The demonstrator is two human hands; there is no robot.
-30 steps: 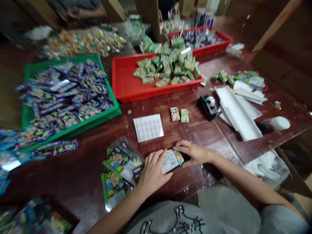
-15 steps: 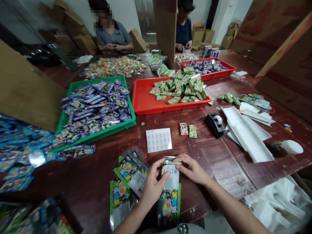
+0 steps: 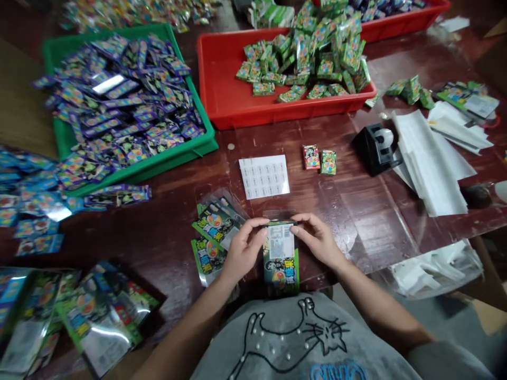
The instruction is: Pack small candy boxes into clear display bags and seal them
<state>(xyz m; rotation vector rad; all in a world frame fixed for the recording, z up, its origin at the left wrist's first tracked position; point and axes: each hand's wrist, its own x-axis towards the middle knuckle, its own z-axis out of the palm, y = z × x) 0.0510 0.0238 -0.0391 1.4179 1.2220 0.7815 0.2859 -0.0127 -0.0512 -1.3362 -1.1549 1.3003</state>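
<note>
A green and black candy packet (image 3: 280,269) with a printed white panel lies at the table's near edge, its clear film end pointing away from me. My left hand (image 3: 246,247) pinches its upper left side between thumb and fingers. On the opposite side, my right hand (image 3: 317,237) grips the upper right corner the same way. Left of it, several similar flat packets (image 3: 216,224) overlap on the table. Just beyond my hands lies a white sheet of round stickers (image 3: 264,177). A red small box (image 3: 311,157) and a green small box (image 3: 328,162) sit to its right.
A green tray (image 3: 178,153) holds purple packets; a red tray (image 3: 225,113) holds green boxes. On the right are a black tape dispenser (image 3: 374,150) and white paper strips (image 3: 430,163). Blue packets (image 3: 34,190) and filled packets (image 3: 103,316) lie left. A plastic-lined container (image 3: 439,269) is lower right.
The view has tipped downward, so the co-workers have left the picture. Both hands still hold the candy packet; its top end now looks flatter, and the fingers are at its upper corners.
</note>
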